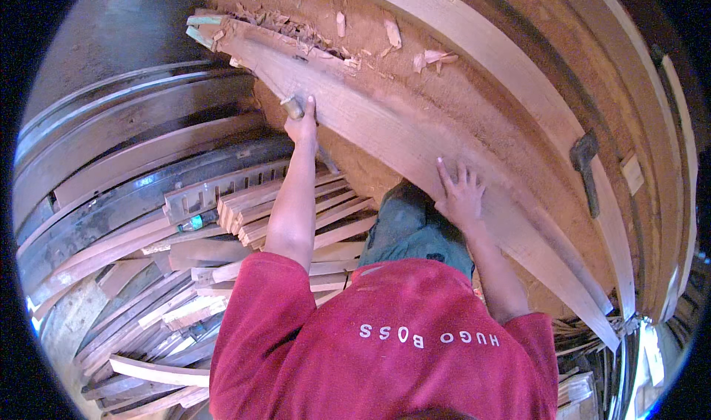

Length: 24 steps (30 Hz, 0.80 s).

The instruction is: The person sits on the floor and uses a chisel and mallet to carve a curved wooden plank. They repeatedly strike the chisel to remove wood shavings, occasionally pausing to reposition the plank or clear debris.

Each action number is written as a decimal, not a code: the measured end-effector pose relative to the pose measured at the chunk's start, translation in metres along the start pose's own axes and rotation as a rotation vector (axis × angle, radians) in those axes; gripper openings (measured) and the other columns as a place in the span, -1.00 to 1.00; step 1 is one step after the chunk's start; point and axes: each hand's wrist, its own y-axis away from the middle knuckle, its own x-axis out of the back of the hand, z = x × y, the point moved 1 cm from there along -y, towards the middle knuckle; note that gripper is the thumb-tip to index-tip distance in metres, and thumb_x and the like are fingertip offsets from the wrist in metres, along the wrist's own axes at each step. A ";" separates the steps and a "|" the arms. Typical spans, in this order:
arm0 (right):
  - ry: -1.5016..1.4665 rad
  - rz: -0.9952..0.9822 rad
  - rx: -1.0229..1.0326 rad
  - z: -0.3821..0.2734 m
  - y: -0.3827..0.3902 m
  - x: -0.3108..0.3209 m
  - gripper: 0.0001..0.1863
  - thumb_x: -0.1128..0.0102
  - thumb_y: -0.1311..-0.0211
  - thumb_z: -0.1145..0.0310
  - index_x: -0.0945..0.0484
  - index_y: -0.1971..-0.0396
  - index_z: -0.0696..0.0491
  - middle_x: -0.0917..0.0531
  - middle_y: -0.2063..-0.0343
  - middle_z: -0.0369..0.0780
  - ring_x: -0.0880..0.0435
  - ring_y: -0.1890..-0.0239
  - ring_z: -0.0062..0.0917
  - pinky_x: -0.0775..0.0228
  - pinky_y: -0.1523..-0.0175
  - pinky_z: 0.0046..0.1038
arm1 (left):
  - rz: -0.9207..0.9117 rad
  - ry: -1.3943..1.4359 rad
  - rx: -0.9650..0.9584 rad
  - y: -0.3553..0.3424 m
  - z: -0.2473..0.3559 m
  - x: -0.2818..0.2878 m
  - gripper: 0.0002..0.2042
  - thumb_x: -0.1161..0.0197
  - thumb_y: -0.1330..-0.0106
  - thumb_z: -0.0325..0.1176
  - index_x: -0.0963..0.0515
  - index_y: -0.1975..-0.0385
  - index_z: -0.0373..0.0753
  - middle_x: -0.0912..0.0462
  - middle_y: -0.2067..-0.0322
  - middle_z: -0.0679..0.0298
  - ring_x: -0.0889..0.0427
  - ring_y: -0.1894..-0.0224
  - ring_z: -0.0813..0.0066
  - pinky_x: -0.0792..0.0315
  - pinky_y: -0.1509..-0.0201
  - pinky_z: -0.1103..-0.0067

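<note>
A long pale wooden plank [370,127] slants across in front of me, from the far left to the near right. At its near edge, my left hand [302,127] is closed around a tool with a rounded, yellowish handle end [292,107]. One digit stretches along the wood; the tool's working part is mostly hidden. My right hand [463,198] rests on the plank further right, fingers spread and holding nothing. Chipped wood and a pale greenish tip [204,31] show at the plank's far left end.
Wood chips [433,58] lie on the brown, dusty ground beyond the plank. A dark hammer-like tool [585,172] rests against another long board [511,61]. Stacked short timber [252,212] and loose boards [170,316] crowd my left, along with a small bottle [196,222].
</note>
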 end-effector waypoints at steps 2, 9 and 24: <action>0.004 -0.005 0.025 -0.005 0.005 -0.006 0.07 -0.46 0.27 0.15 -0.13 -0.39 -0.34 -0.31 -0.19 -0.07 -0.32 -0.18 -0.07 -0.17 -0.19 0.14 | 0.035 0.073 0.004 0.003 -0.013 0.009 -0.44 -0.51 -0.02 -0.02 -0.58 0.19 -0.41 -0.67 0.30 0.17 -0.63 0.32 0.43 -0.52 0.25 0.47; -0.012 -0.034 -0.034 -0.010 0.007 -0.008 0.08 -0.49 0.29 0.03 -0.15 -0.38 -0.32 -0.32 -0.19 -0.09 -0.31 -0.21 -0.09 -0.17 -0.20 0.14 | -0.032 0.015 -0.052 -0.046 -0.041 -0.002 -0.42 -0.53 0.01 0.03 -0.58 0.23 -0.40 -0.64 0.29 0.18 -0.56 0.31 0.44 -0.48 0.20 0.39; -0.508 1.004 -0.700 0.119 0.136 -0.094 -0.36 -0.26 -0.15 0.13 -0.34 -0.20 0.08 -0.52 -0.04 -0.04 -0.52 -0.02 -0.17 -0.39 -0.15 -0.17 | -0.421 0.126 0.099 -0.055 -0.026 -0.028 -0.25 -0.43 -0.02 0.19 -0.47 -0.05 -0.31 -0.54 0.02 0.20 -0.51 0.05 0.29 -0.43 -0.09 0.30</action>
